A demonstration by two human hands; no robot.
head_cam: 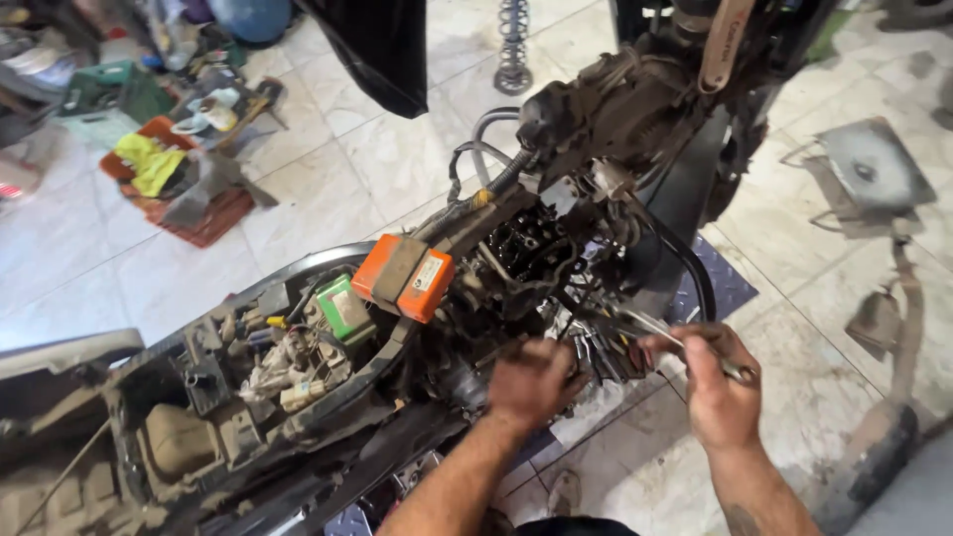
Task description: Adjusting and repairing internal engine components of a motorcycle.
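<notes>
A stripped, dirty motorcycle frame [298, 397] runs from lower left to upper right, its engine [606, 109] and wiring exposed. An orange box [402, 278] and a small green box [342, 308] sit on the frame. My left hand [531, 382] reaches into the machinery below the engine, fingers curled around a dark part there. My right hand [720, 382] grips a thin metal tool [655, 328] whose tip points left into the same spot.
A flat metal plate with a bent arm [874, 169] lies on the tiled floor at right. A coil spring [513, 45] stands at the top. Tools and rags on an orange tray [174, 179] clutter the upper left. A black cloth [382, 50] hangs above.
</notes>
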